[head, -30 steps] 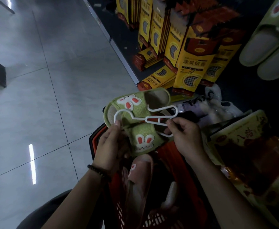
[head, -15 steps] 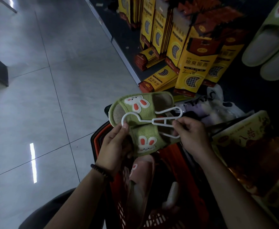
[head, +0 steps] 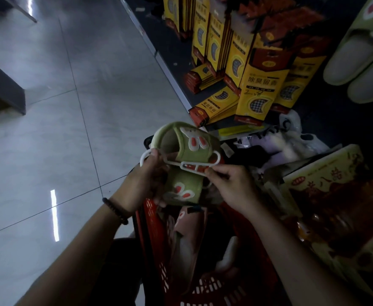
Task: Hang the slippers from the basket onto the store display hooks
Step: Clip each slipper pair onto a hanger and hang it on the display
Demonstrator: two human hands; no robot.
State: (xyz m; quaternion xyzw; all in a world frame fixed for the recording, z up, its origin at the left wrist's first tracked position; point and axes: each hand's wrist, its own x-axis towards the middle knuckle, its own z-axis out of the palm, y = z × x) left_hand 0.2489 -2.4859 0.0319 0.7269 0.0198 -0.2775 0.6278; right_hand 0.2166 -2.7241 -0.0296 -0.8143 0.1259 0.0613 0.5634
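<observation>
Head view, nearest first: the basket (head: 153, 239) sits under my wrists with a pink slipper (head: 181, 237) left in it. Above it I hold the green pair (head: 190, 152) on its white hanger (head: 182, 165). My left hand (head: 141, 184) is clenched round the lower slipper, thumb on the hanger's hook loop. My right hand (head: 234, 188) pinches the hanger's lower arm between thumb and fingers (head: 213, 171).

Since a second ago the upper slipper has swung round: its rabbit patch, which lay to the left, now sits to the right, and the hanger runs straight across the pair. I judge the pair is nearly seated on the hanger, so the fitting step is closing and the lift to a hook comes next.

Beyond the basket lie yellow packs (head: 258, 85) on the low shelf. Up to the right another green pair (head: 357, 62) already hangs. I cannot make out a free hook from here, so finding one is the next need.
</observation>
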